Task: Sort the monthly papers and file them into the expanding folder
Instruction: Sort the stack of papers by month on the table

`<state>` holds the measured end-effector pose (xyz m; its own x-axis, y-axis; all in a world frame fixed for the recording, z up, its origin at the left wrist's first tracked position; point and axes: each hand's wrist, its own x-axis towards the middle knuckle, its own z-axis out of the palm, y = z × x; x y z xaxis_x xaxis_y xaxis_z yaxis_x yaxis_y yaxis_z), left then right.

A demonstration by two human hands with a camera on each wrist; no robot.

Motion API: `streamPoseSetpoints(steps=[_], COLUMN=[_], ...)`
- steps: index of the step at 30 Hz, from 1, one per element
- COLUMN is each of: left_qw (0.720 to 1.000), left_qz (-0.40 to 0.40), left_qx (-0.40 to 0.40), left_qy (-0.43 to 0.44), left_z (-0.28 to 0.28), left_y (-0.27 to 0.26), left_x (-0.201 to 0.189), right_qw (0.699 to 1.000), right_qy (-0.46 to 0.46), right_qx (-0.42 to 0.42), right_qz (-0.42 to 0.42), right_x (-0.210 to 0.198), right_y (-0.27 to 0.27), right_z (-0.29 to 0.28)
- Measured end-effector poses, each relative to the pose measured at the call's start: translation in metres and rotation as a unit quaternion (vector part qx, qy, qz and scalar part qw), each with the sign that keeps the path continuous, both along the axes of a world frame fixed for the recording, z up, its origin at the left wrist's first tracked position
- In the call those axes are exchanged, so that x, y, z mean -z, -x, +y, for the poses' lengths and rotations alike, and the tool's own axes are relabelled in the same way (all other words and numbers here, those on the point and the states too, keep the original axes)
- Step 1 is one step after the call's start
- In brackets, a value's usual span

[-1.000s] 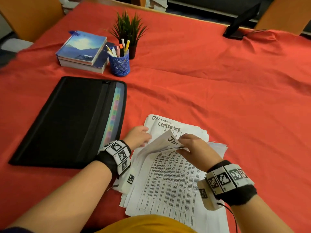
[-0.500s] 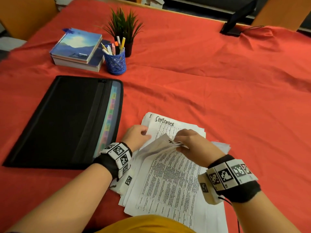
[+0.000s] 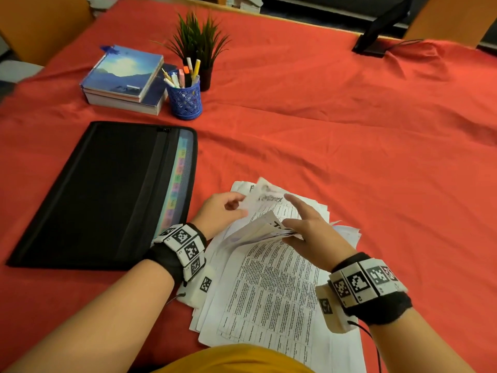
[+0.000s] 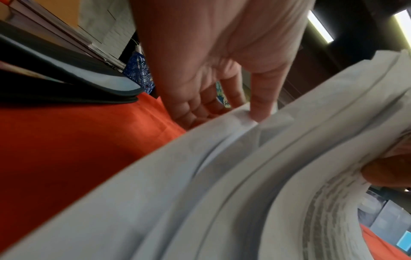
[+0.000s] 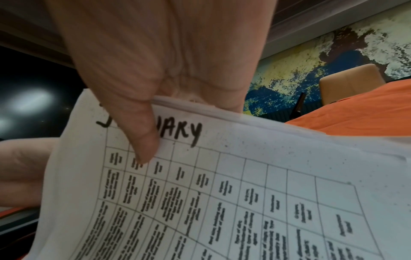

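On the red-covered tabletop [image 3: 336, 135], head view: a loose stack of papers [image 3: 271, 289] lies at the near edge, just right of the black expanding folder [image 3: 102, 189], which lies flat with its coloured index tabs along the edge facing the papers. The left hand [image 3: 219, 215] rests at the upper left of the stack, thumb and fingers pinching a sheet edge. The right hand [image 3: 309, 230] pinches the raised top edge of a bundle of lifted sheets [image 3: 258, 230], index finger extended forward. Beyond the folder stand a pile of books [image 3: 123, 79], a blue pen holder [image 3: 184, 99] and a small potted plant [image 3: 199, 44]; a dark stand [image 3: 376, 36] sits at the far right.

Left wrist view: the left hand [image 4: 213, 58] points down, fingertips [image 4: 261, 109] pressed against the edge of the papers [image 4: 200, 193], which curve upward in separated layers. The folder [image 4: 66, 82] lies just beside it on the cloth.

Right wrist view: the right hand [image 5: 160, 70] clamps a gridded sheet [image 5: 222, 202] between thumb [image 5: 142, 137] and the fingers behind it. The thumb covers part of a handwritten heading ending in "ARY".
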<state>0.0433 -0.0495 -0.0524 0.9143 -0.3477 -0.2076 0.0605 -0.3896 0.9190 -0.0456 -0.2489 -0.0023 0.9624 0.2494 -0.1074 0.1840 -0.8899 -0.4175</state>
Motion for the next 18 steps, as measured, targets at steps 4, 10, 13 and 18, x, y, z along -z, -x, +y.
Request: streamPoseSetpoints(steps=[4, 10, 13, 18], left_qw=[0.996, 0.981, 0.980, 0.988], left_qz=[0.022, 0.115, 0.138, 0.098], left_qx=[0.068, 0.129, 0.100, 0.086], left_qy=[0.044, 0.090, 0.106, 0.085], left_z=[0.009, 0.015, 0.015, 0.010], left_y=[0.005, 0.009, 0.008, 0.008], left_x=[-0.003, -0.008, -0.005, -0.001], right_qw=[0.999, 0.999, 0.999, 0.999], right_qy=[0.000, -0.016, -0.019, -0.022], right_qx=[-0.016, -0.013, -0.015, -0.007], right_qz=[-0.031, -0.032, -0.032, -0.028], right_x=[0.005, 0.007, 0.007, 0.008], right_y=[-0.002, -0.005, -0.003, -0.001], right_z=[-0.001, -0.001, -0.001, -0.002])
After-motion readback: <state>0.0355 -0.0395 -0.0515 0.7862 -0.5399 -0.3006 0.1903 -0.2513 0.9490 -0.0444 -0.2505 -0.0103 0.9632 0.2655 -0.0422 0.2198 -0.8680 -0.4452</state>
